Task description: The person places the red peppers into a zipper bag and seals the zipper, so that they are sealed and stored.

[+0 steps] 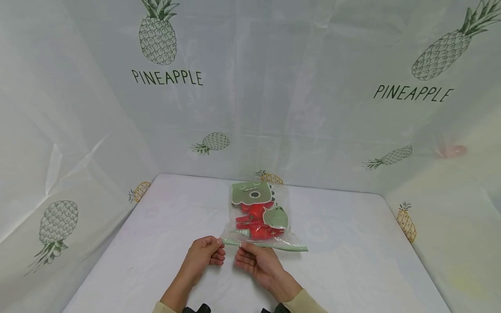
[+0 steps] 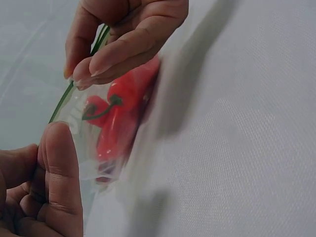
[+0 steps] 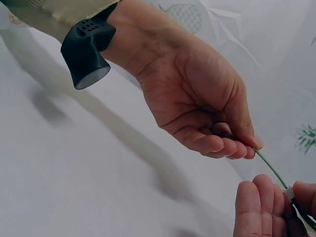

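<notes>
A clear zip bag with a green dinosaur print lies flat at the middle of the table, its green closure strip toward me. Several red peppers with green stems show through the plastic. My left hand pinches the left end of the strip between thumb and fingers. Just to its right, my right hand grips the strip, with thumb and fingers at a small white slider seen in the right wrist view. A short stretch of strip runs between both hands.
The white table reaches back to a pale curtain printed with pineapples, which also hangs at both sides. Black wrist cameras sit on both wrists; the left one shows in the right wrist view beside a beige sleeve.
</notes>
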The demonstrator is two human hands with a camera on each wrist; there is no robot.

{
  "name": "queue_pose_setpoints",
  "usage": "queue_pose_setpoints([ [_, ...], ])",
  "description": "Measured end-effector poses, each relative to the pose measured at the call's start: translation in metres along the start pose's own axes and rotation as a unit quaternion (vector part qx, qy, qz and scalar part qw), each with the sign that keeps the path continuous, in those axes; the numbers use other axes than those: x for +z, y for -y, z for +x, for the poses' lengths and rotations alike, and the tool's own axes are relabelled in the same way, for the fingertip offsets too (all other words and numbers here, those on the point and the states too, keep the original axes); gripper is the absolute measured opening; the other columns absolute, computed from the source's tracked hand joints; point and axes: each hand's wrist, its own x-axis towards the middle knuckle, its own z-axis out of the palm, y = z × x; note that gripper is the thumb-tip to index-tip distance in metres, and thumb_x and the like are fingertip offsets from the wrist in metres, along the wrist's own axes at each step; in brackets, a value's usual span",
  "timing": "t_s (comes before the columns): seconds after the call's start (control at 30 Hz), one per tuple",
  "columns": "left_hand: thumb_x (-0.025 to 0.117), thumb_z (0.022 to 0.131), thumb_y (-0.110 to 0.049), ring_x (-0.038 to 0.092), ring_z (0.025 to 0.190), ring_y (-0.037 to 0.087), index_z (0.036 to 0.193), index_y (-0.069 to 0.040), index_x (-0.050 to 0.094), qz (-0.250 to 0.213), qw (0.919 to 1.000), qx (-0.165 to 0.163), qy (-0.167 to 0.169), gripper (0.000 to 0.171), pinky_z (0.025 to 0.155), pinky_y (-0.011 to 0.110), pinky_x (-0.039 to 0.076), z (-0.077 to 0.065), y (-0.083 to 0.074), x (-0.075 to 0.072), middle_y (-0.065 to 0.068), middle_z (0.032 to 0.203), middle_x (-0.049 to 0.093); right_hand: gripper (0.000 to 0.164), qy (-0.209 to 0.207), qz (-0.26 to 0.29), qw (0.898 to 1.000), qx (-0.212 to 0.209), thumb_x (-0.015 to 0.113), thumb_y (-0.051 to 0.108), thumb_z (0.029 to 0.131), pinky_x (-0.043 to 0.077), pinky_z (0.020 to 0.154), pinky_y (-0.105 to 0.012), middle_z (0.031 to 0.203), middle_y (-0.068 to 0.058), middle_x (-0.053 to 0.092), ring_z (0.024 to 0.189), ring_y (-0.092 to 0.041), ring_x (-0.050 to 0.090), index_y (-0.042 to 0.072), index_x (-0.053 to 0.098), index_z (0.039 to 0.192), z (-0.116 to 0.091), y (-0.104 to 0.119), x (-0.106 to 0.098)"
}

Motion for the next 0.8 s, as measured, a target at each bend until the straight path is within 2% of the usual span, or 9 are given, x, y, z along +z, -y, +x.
queue_pose_setpoints([
  [0.3,0.06,0.109,-0.019,0.07,0.067,0.015,0.105,0.013,0.064,0.001,1.0,0.001,-0.004,0.032,0.063,0.028,0.065,0.0,0.001,-0.001,0.005,0.079,0.069,0.026,-0.011,-0.005,1.0,0.001,0.072,0.019,0.101,0.066,0.091,-0.041,0.097,-0.01,0.08,0.087,-0.02,0.079,-0.003,0.073,0.114,-0.002,0.0,-0.005],
  [0.8,0.061,0.109,-0.017,0.068,0.067,0.014,0.103,0.013,0.064,-0.001,0.9998,-0.001,-0.021,0.031,0.062,0.028,0.065,-0.001,0.001,-0.003,0.006,0.078,0.068,0.018,-0.02,-0.003,1.0,-0.006,0.073,0.019,0.101,0.067,0.088,-0.038,0.092,-0.007,0.079,0.084,-0.017,0.078,0.002,0.076,0.105,-0.002,-0.002,-0.014],
])
